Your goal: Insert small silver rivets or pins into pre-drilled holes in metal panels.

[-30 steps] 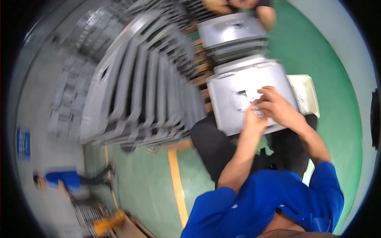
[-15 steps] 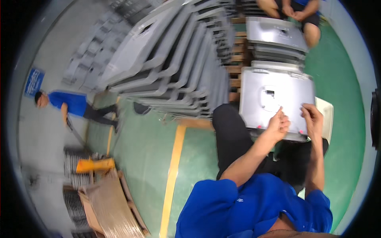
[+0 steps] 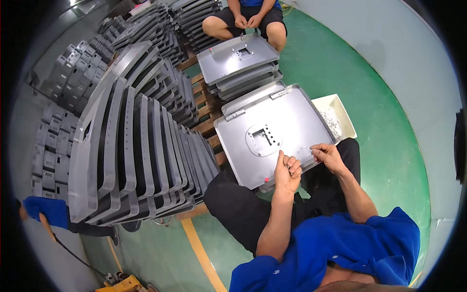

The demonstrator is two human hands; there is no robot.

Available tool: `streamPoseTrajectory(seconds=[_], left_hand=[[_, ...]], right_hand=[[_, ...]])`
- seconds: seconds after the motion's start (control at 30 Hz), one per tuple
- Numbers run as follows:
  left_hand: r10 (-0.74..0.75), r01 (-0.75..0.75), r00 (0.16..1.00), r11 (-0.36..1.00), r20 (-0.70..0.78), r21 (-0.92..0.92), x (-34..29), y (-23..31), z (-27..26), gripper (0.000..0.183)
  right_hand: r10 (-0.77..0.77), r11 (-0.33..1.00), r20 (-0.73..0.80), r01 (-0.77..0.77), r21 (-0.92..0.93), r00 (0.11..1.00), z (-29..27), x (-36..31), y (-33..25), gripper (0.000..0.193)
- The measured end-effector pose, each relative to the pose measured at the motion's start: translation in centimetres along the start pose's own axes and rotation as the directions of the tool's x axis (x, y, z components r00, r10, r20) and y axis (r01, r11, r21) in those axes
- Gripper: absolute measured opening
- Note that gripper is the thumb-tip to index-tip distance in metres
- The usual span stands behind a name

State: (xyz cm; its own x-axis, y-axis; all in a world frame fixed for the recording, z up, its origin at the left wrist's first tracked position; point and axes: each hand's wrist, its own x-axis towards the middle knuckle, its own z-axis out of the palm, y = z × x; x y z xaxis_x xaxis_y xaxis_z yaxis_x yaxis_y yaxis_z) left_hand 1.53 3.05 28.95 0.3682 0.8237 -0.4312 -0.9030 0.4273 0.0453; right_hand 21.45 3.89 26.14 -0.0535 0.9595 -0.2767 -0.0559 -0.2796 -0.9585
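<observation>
A grey metal panel with a square cutout and small holes lies in front of my knees, on top of another panel. My left hand is curled above its near edge, thumb raised. Small dark bits show between those fingers, too small to name. My right hand is at the panel's near right edge, thumb and fingertips brought together; whatever they pinch is hidden. A small red piece sits near the panel's near left corner. Beside the panel's right edge stands a cream bin with many small metal parts.
Tall stacks of grey metal panels stand on my left on wooden pallets. Across from me a co-worker's hands are above another panel stack. A person in blue pulls a yellow pallet truck at far left.
My view has swung to the right, so the panel sits further left in the picture. Both hands stay over the panel's near part, the left one still curled.
</observation>
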Motion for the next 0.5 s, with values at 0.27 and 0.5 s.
streamPoseTrajectory(seconds=[0.27, 0.5], left_hand=[[-0.138, 0.138, 0.990, 0.990, 0.021, 0.015, -1.2, -1.4, -0.5, 0.041], [-0.116, 0.116, 0.992, 0.993, 0.039, 0.010, -1.6, -2.6, -0.6, 0.040]], right_hand=[[0.112, 0.978, 0.166, -0.138, 0.156, 0.980, 1.0, 0.6, 2.0, 0.017], [0.064, 0.978, 0.078, -0.078, 0.191, 0.995, 1.5, 3.0, 0.2, 0.025]])
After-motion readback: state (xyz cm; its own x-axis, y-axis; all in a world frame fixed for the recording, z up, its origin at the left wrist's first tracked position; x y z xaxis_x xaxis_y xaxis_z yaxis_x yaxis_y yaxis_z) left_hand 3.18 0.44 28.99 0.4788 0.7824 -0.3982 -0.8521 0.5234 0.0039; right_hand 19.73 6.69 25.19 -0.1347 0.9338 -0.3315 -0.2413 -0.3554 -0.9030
